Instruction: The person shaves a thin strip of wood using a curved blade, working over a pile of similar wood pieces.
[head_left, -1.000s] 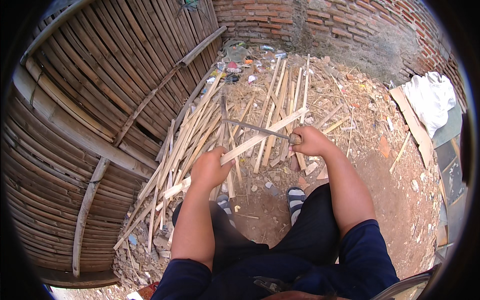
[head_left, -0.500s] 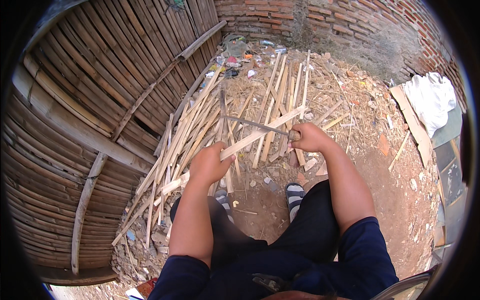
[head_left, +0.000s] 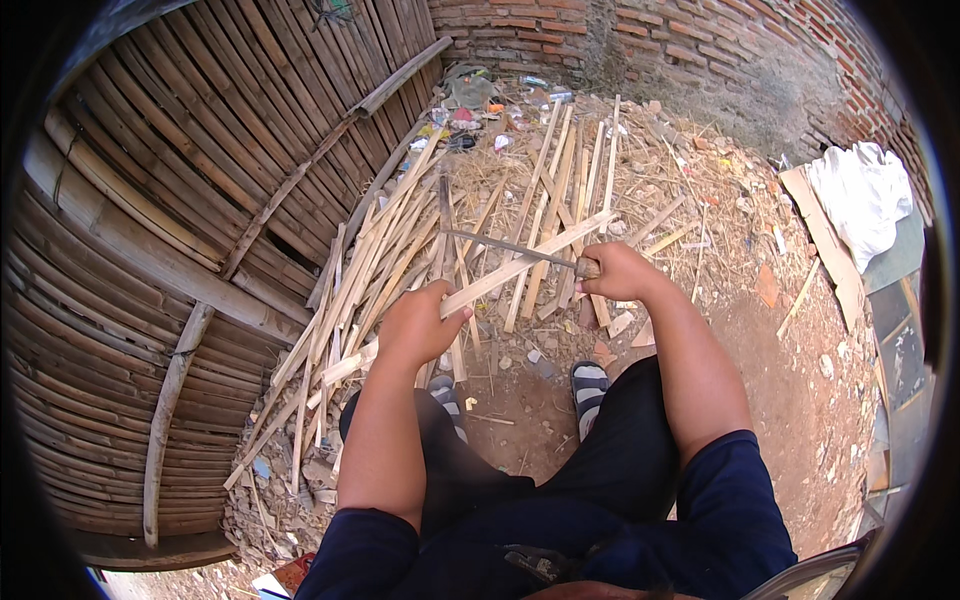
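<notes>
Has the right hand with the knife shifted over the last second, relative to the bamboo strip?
Yes. The right hand has slid down the bamboo strip toward the left hand, so the knife crosses it nearer the person.

Pale tan bamboo strip [head_left: 520,265]; grey blade [head_left: 500,245]; red-brown brick wall [head_left: 640,25]; white cloth [head_left: 860,195]; striped sandals [head_left: 588,385].
</notes>
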A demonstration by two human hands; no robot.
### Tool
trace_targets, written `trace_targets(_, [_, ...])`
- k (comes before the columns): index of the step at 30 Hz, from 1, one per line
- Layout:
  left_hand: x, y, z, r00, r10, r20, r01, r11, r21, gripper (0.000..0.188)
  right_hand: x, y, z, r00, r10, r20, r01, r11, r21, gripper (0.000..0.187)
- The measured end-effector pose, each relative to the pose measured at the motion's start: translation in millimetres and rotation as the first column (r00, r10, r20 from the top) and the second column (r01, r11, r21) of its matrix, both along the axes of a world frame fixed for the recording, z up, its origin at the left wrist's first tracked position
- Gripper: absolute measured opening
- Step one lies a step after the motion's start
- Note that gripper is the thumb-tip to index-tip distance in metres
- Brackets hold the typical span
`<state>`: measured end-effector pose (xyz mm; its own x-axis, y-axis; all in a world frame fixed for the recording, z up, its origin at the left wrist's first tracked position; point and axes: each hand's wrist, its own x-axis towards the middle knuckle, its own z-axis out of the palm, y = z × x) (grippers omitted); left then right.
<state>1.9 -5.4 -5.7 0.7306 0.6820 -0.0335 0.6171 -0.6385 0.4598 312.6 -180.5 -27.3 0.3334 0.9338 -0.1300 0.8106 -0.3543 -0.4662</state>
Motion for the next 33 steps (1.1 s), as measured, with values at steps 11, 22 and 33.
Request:
trace_targets(11, [0.4, 2.3, -5.2, 1.000, -0.026, 0.004, 0.026, 1.000, 0.011, 0.041, -1.3, 3.5, -0.6, 1.000, 0.018, 0.006, -0.017, 0.999, -0.040, 0.054])
trace_targets(22, [0.4, 1.4, -3.2, 0.999, -0.018, -0.031, 0.018, 1.000, -0.002, 0.041, -3.7, 4.4, 1.1, 1.000, 0.025, -0.013, -0.026, 0.996, -0.082, 0.057])
trace_targets(33, [0.7, 2.4, -4.9, 0.999, -0.031, -0.037, 0.030, 1.000, -0.006, 0.040, -3.9, 4.5, 0.6, 0.999, 0.020, -0.029, -0.022, 0.996, -0.085, 0.056])
